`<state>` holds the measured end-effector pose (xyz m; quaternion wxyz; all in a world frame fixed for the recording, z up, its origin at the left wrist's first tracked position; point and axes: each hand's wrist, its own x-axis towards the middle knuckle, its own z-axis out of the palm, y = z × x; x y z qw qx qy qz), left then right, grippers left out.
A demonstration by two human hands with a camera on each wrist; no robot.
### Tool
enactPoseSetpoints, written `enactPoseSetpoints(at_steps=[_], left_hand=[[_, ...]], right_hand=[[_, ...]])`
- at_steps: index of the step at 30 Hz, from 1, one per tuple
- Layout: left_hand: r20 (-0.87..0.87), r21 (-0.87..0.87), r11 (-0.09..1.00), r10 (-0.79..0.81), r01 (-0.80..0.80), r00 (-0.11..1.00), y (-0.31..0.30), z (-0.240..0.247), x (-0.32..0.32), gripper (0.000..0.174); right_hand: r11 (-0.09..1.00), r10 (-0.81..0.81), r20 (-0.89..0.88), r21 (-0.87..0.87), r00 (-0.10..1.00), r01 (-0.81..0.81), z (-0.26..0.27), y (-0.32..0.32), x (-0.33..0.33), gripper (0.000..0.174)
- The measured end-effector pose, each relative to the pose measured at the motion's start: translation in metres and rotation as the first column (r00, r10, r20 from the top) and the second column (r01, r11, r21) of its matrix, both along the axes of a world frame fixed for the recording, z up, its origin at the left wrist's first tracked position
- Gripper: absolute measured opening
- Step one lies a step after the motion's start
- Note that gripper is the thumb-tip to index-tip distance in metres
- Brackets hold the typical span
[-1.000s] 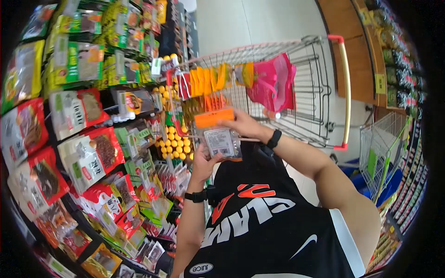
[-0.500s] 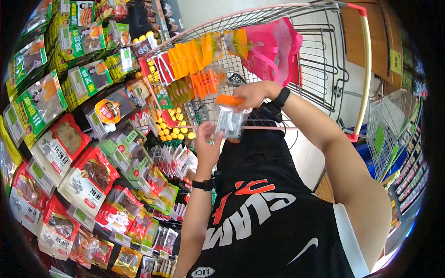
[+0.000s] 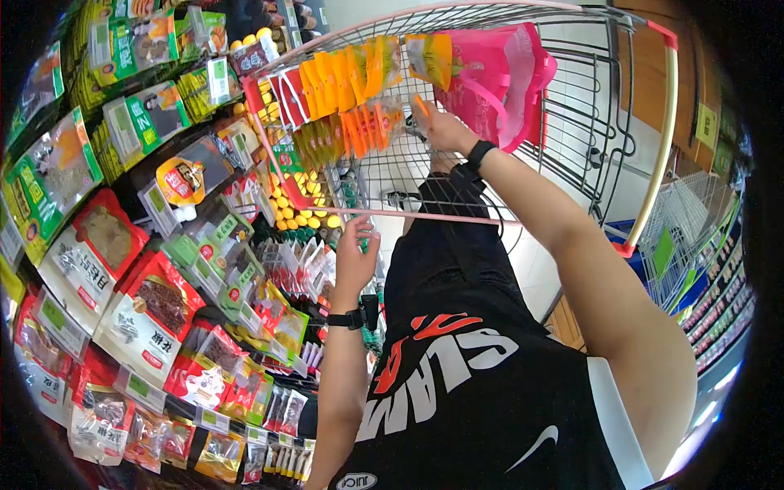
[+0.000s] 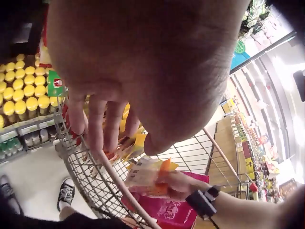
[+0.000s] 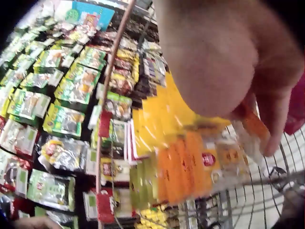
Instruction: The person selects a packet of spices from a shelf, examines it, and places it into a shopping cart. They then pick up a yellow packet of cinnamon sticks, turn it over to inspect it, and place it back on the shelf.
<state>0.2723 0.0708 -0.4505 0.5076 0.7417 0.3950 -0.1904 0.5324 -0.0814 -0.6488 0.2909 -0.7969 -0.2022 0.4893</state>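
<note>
My right hand [image 3: 445, 131] is inside the shopping cart [image 3: 600, 192], pinching the orange top of a clear packet [image 4: 145, 177]. In the right wrist view that orange top [image 5: 257, 123] shows between thumb and fingers, beside a row of orange-topped packets [image 5: 183, 164]. Yellow packets [image 3: 339, 77] stand upright in a row along the cart's far side. A pink bag [image 3: 490, 86] lies to the right of the pinching hand. My left hand [image 3: 357, 255] holds nothing; its loosely bent fingers are right at the cart's near rim.
Shelves of hanging seasoning bags [image 3: 147, 314] fill the left side. Yellow-capped bottles [image 3: 298, 200] stand low beyond the cart's end. A second cart [image 3: 674, 224] stands at the right, near a wooden shelf unit [image 3: 661, 90].
My left hand has let go of the packet and drawn back slightly. My right hand has carried the packet away from my body, over the rim and down into the cart.
</note>
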Motion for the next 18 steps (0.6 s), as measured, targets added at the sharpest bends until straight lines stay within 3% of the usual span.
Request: enactPoseSetpoints(at_steps=[1,4,5,8,9,18], left_hand=[[0.008,0.014,1.0,-0.014,0.013,1.0,-0.001,-0.002,-0.006,0.034],[-0.049,-0.031,0.999,0.039,-0.04,0.998,-0.006,0.007,-0.012,0.033],[-0.063,-0.022,0.997,0.074,-0.075,0.995,-0.008,0.01,-0.016,0.032],[-0.067,-0.034,0.986,0.158,-0.161,0.985,-0.018,0.007,-0.038,0.03],[-0.077,-0.019,0.988,0.154,-0.156,0.985,-0.019,0.012,-0.039,0.029],[-0.121,-0.075,0.971,0.219,-0.229,0.968,-0.031,-0.002,-0.064,0.026]], right_hand=[[0.999,-0.048,0.02,-0.024,0.999,0.048,-0.021,0.002,-0.016,0.07],[0.987,-0.156,0.101,0.043,0.982,0.153,-0.016,0.011,-0.041,0.066],[0.979,-0.203,0.053,0.011,0.978,0.203,-0.034,0.014,-0.049,0.071],[0.959,-0.275,0.146,0.106,0.95,0.261,-0.065,0.021,-0.064,0.078],[0.979,-0.203,0.058,-0.013,0.977,0.204,-0.063,0.022,-0.059,0.08],[0.984,-0.1,-0.053,-0.151,0.994,0.091,-0.042,0.064,-0.049,0.071]])
